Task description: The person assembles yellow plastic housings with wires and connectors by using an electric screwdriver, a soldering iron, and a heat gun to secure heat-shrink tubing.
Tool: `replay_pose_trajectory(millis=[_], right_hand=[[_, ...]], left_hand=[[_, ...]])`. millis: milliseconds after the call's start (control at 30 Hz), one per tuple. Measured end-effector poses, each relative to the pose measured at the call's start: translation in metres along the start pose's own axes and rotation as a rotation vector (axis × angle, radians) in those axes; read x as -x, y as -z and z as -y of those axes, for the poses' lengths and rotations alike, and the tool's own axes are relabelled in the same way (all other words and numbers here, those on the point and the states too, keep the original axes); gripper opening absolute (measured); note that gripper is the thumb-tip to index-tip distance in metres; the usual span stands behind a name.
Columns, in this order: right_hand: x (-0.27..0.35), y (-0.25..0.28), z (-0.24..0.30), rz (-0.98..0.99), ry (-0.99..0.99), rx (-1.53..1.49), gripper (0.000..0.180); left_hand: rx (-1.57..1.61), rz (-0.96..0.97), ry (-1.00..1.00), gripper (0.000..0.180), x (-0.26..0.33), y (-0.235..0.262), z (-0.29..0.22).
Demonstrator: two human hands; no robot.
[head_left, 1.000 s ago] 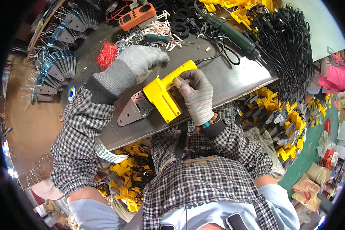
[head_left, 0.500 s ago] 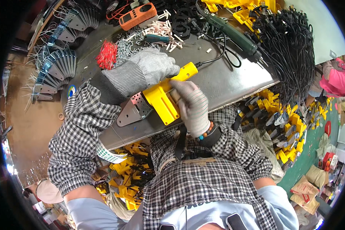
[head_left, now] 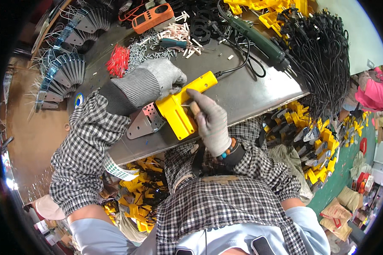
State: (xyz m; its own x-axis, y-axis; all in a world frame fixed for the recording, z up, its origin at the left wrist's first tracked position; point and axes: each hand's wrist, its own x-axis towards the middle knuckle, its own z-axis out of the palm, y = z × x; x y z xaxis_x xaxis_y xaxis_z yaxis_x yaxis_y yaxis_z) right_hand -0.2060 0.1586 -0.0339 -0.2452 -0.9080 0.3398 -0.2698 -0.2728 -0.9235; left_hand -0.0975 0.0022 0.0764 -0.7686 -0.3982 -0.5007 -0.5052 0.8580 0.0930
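Yellow housing (head_left: 178, 114) at the counter's (head_left: 268, 87) near edge, long axis slanting: handle (head_left: 203, 83) up-right, metal plate (head_left: 142, 125) down-left! Left hand (head_left: 164, 76) curls beside it, right hand (head_left: 212, 121) fingers its handle; can't tell whether either's clamped.

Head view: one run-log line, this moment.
left hand: at yellow housing, contact unclear | right hand: at housing's near side, hold unclear | metal bracket: at housing's left end | black cord: at right end
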Motion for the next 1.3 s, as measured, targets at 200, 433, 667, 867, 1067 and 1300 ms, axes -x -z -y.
replay_pose_trajectory(millis=[200,433,667,867,1067,1300], right_hand=[[-0.028,-0.002,0.013,-0.035,-0.392,-0.190,0.016],[-0.028,0.018,0.001,0.004,-0.140,-0.022,0.018],[-0.153,0.147,-0.048,-0.025,0.092,1.228,0.041],[-0.190,0.169,-0.051,0.121,0.008,1.129,0.047],[-0.149,0.168,0.042,-0.186,0.093,-0.444,0.049],[-0.130,0.047,0.044,-0.133,0.202,-0.566,0.047]], left_hand=[[0.250,-0.298,-0.009,0.024,0.018,-0.023,-0.009],[0.061,-0.536,0.140,0.045,0.028,-0.041,-0.061],[-0.317,-0.451,0.039,0.013,0.024,-0.041,-0.061],[-0.160,-0.469,-0.014,0.014,0.017,-0.049,-0.048],[0.454,-0.644,0.174,0.034,0.015,-0.070,-0.044],[0.349,-0.434,0.388,0.044,-0.001,-0.071,-0.054]])
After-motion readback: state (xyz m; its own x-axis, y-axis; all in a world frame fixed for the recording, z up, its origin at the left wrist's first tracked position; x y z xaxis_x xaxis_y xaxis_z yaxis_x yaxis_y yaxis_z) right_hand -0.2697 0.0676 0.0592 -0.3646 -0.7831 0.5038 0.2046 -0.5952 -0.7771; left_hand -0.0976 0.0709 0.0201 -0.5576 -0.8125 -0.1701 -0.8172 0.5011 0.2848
